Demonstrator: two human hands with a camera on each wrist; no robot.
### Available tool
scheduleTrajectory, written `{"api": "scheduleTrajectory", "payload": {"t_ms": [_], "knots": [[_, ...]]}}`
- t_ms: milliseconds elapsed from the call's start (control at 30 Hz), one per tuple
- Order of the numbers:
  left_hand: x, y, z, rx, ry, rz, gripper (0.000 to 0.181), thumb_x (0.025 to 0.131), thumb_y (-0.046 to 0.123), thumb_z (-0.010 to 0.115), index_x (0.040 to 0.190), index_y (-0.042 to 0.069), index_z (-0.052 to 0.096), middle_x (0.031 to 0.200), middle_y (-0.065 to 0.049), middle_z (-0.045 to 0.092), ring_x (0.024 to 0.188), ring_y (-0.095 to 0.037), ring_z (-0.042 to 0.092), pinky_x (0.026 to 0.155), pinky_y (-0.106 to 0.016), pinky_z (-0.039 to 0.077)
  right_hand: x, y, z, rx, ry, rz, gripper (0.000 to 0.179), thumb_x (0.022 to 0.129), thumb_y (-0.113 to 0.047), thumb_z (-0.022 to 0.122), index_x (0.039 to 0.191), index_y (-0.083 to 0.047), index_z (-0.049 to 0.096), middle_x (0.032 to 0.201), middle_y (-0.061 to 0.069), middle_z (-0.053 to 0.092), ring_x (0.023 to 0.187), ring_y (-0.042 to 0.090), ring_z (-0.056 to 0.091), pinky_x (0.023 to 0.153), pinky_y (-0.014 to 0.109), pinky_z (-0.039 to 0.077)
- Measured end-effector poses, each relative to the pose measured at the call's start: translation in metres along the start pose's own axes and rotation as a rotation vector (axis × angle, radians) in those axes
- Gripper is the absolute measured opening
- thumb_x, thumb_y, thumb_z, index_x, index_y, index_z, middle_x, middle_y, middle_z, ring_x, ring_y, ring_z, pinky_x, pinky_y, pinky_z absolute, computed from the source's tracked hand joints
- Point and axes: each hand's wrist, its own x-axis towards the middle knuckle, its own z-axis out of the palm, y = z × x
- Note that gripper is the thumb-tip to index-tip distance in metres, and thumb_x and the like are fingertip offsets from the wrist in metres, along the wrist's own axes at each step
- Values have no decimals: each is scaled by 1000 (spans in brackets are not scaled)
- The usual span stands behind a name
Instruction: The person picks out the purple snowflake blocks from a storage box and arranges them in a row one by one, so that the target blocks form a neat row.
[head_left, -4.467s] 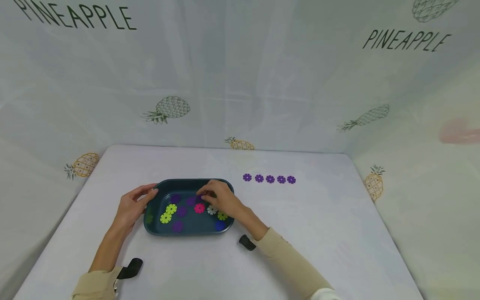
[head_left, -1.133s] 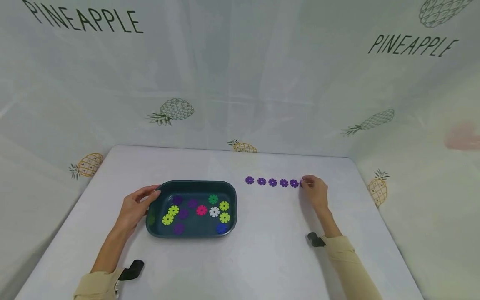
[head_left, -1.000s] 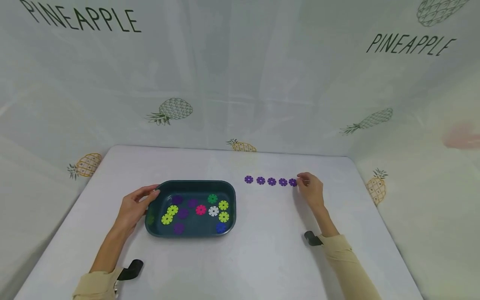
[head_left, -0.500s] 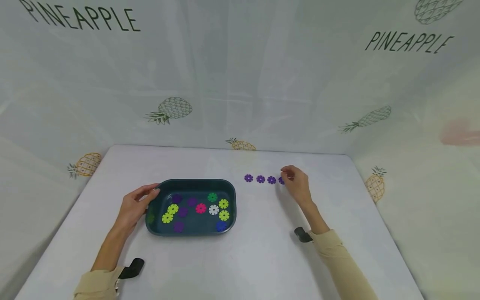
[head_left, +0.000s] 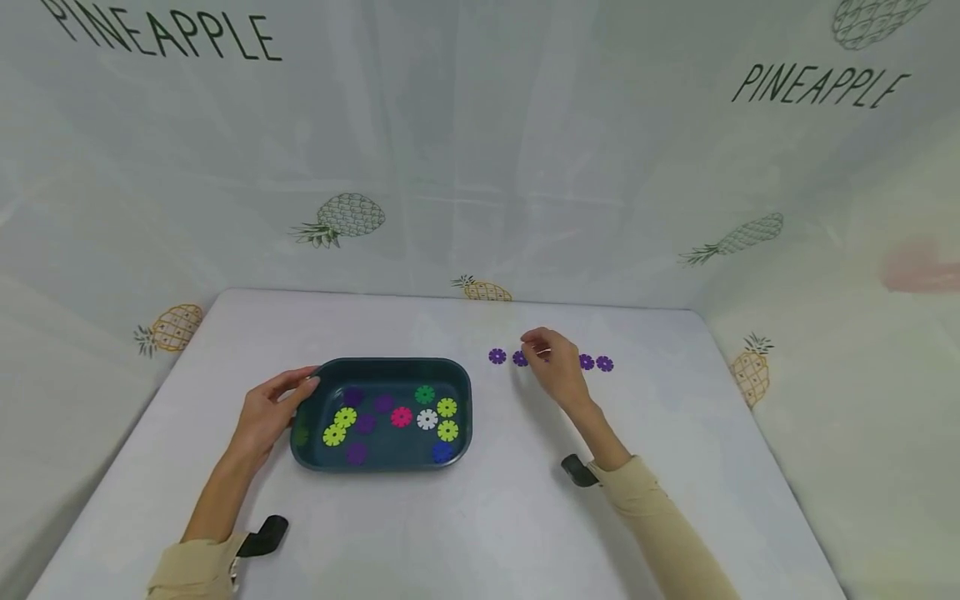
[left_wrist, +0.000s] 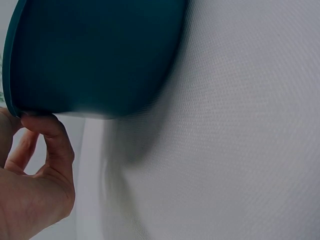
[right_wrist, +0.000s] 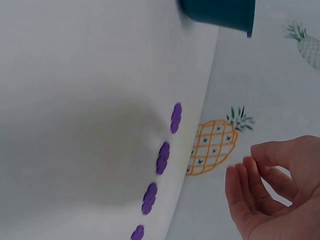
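My left hand (head_left: pixel 264 417) grips the left rim of a dark teal tray (head_left: pixel 375 467); in the left wrist view its fingers (left_wrist: pixel 50 127) and thumb pinch the tray's edge (left_wrist: pixel 90 60). My right hand (head_left: pixel 557 367) is raised over a row of purple snowflake discs on the table, with loosely bent fingers and nothing between them. The row shows discs at its left end (head_left: pixel 497 356) and right end (head_left: pixel 604 363); the hand hides part of its middle. In the right wrist view the right hand (right_wrist: pixel 280 185) is apart from the purple discs (right_wrist: pixel 163 158).
Inside the tray lie yellow discs (head_left: pixel 334 435), purple discs (head_left: pixel 357 453), a pink disc (head_left: pixel 401 417), a white disc (head_left: pixel 427 419), a green disc (head_left: pixel 424 394) and a blue disc (head_left: pixel 442 452). A pineapple-printed curtain (head_left: pixel 480 167) stands behind the white table (head_left: pixel 510 517).
My right hand has gone from the tray to the row's right end, let go of a purple disc there, and moved back left above the row. My left hand stays on the tray.
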Motion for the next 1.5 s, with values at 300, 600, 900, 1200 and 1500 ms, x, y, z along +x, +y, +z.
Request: {"api": "scheduleTrajectory", "payload": {"t_ms": [300,600,900,1200,1500], "knots": [[0,0,1,-5,-5,-13,64,100,50,63,144,5,56,141,-13,51,104,-8,57,77,-22,56,2,-25,22,40,-48,-54,12,98,-2,67,110,2,71,101,14,70,94,26,67,86,40,59],[0,2,2,-6,-3,-25,64,100,50,63,145,5,56,140,-13,53,103,-8,57,77,-22,56,1,-50,52,44,-112,-99,12,99,-3,68,110,0,71,100,12,70,91,23,66,84,36,59],[1,1,0,-10,-2,-23,64,101,49,63,146,4,55,144,-16,51,103,-6,57,77,-21,55,0,-73,74,85,-191,-165,11,98,-2,68,107,1,70,97,11,69,88,21,64,79,28,58],[4,-2,1,-27,-3,-20,59,102,44,63,147,6,55,139,-12,53,101,-8,56,75,-24,55,-4,-88,101,145,-302,-219,14,99,0,66,111,6,69,99,13,68,89,23,67,78,22,56],[4,-1,1,-40,11,-22,59,101,44,65,145,6,57,129,-7,54,98,-9,57,74,-24,56,-8,-95,132,145,-376,-230,17,99,0,66,114,7,68,105,14,68,94,23,68,82,21,55]]}}
